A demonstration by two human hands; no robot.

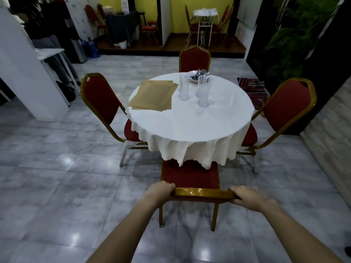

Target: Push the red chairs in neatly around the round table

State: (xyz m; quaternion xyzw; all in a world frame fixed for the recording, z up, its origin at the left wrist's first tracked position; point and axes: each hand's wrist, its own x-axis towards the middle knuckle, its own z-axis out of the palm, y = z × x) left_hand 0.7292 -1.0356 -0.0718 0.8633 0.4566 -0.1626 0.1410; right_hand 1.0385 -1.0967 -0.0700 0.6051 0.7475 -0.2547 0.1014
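A glossy grey tiled floor (57, 168) is seen. Fingers (168, 186) of the left hand (158, 192) and right hand (250, 199) are curled around the chair (190, 177) top rail at 6 o'clock of the desk (190, 118). The frame is judged stiff, moderately light, and likely to slide easily.

Glossy grey marble floor (57, 186) (lights reflected), yellow back wall (176, 14), leafy plant (296, 35) at right.

No text, label, brand or number is showing clearly enough to read anywhere in the room, and the white sheet (125, 4) hanging on the far yellow wall (148, 8) is perhaps carrying print, though it is appearing only as a blur.
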